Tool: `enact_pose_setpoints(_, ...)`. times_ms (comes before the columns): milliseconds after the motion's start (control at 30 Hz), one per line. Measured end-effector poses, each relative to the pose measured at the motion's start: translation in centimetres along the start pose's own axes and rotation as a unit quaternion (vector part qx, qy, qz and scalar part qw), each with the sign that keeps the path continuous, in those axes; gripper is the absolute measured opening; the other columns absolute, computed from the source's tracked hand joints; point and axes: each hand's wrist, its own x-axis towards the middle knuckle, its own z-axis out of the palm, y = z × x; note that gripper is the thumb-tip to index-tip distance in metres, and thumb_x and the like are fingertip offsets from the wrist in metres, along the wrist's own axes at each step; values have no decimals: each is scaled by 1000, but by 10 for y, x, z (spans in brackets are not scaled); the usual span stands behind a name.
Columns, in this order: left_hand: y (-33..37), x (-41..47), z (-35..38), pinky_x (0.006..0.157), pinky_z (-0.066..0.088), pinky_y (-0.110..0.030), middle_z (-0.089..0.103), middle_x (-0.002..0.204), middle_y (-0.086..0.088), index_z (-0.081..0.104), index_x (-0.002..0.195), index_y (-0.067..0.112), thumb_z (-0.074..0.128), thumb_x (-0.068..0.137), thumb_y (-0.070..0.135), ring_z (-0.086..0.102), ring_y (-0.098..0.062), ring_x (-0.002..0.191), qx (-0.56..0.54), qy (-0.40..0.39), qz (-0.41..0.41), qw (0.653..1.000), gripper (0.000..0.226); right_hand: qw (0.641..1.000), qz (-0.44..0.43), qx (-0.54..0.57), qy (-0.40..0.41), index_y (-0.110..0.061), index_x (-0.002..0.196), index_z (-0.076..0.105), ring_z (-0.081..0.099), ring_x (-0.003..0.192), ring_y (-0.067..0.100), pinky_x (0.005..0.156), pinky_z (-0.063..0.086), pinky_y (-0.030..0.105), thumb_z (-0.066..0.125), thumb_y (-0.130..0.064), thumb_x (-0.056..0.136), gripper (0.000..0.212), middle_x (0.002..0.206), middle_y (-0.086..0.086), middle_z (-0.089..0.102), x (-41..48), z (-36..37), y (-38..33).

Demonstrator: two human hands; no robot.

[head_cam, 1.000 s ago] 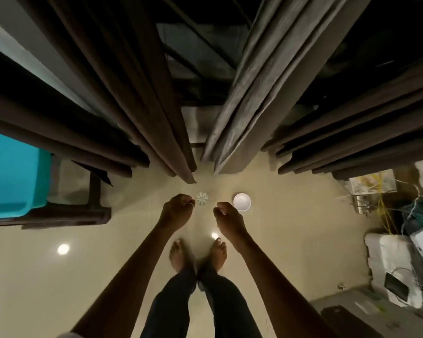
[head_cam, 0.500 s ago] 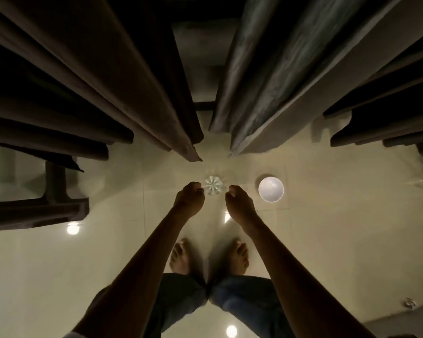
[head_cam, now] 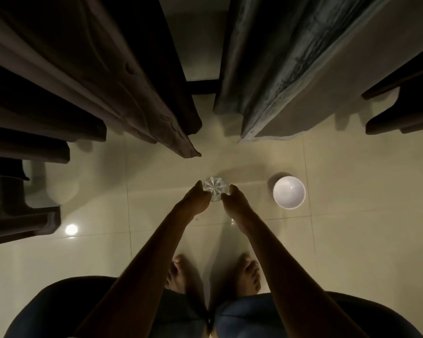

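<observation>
A clear cut-glass tumbler (head_cam: pixel 215 189) stands upright on the pale tiled floor, seen from straight above. My left hand (head_cam: pixel 193 202) reaches down to its left side with the fingers stretched out, the tips at the rim. My right hand (head_cam: pixel 235 203) mirrors it on the right side, fingers also extended and touching the glass. Neither hand is wrapped round it. A white bowl (head_cam: pixel 289 192) with nothing visible in it sits on the floor a little to the right of the glass.
Dark brown curtains (head_cam: pixel 137 98) hang at the left and a grey curtain (head_cam: pixel 279 69) at the right, their hems just beyond the glass. A dark furniture leg (head_cam: pixel 22 223) stands at the left. My bare feet (head_cam: pixel 181 274) are below the hands.
The view has dropped closer to the floor. Both hands, curled into loose fists before, have stretched their fingers out and come against the two sides of the glass.
</observation>
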Motion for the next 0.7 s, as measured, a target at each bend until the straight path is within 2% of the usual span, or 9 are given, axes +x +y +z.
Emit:
enact_pose_setpoints(67, 0, 4, 3, 92, 42, -34, 51, 142, -13, 42, 144, 10, 44, 101, 18, 51, -30, 123, -6, 1, 5, 1000, 44, 1000, -13, 2, -6, -18, 139, 51, 61, 109, 22, 89, 53, 37, 41, -20, 97, 44, 132, 8, 63, 4, 6, 1)
enact_pose_setpoints(133, -3, 2, 4, 81, 42, -32, 57, 133, -14, 46, 139, 10, 45, 95, 18, 56, -30, 113, -34, 24, 2, 999, 45, 1000, -25, 7, -11, -22, 136, 54, 63, 99, 20, 77, 52, 32, 41, -24, 92, 45, 121, 4, 67, 7, 10, 6)
enact_pose_setpoints(267, -3, -29, 3, 60, 43, -26, 64, 122, -13, 56, 129, 11, 51, 90, 20, 61, -27, 100, -92, 88, -3, 992, 40, 999, -36, 27, 23, -23, 137, 54, 64, 112, 28, 95, 55, 46, 44, -24, 95, 43, 123, 3, 67, -30, 5, -5)
enact_pose_setpoints(300, 0, -45, 1, 60, 44, -26, 66, 118, -10, 59, 125, 12, 55, 90, 21, 61, -25, 97, -106, 109, 1, 988, 37, 998, -44, 24, 41, -21, 135, 56, 64, 115, 28, 99, 53, 46, 47, -24, 96, 40, 125, 3, 67, -46, 1, -9)
enact_pose_setpoints(433, 15, -123, -7, 83, 48, -26, 62, 109, 3, 60, 119, 13, 71, 89, 21, 57, -17, 95, -142, 198, 30, 969, 33, 989, -68, 46, 125, -18, 132, 64, 63, 123, 25, 106, 45, 35, 61, -25, 95, 38, 132, 3, 69, -124, -17, -30)
enact_pose_setpoints(533, 33, -187, -16, 88, 55, -33, 66, 110, 1, 60, 113, 14, 76, 85, 20, 62, -19, 96, -143, 248, 58, 956, 34, 979, -84, 72, 174, -18, 126, 69, 67, 117, 19, 93, 42, 22, 69, -28, 92, 35, 126, 1, 72, -191, -34, -50)
enact_pose_setpoints(600, 47, -232, -25, 86, 57, -36, 68, 109, -1, 60, 111, 14, 76, 84, 15, 64, -22, 97, -135, 275, 77, 949, 31, 972, -107, 78, 195, -18, 120, 71, 69, 103, 13, 84, 41, 16, 72, -26, 90, 31, 119, 0, 75, -235, -45, -63)
enact_pose_setpoints(700, 67, -302, -41, 82, 57, -32, 68, 106, -1, 61, 107, 14, 74, 84, 10, 64, -21, 95, -149, 289, 102, 940, 27, 962, -136, 75, 226, -18, 113, 73, 62, 84, 5, 71, 37, 5, 72, -17, 89, 24, 109, -2, 77, -302, -64, -83)
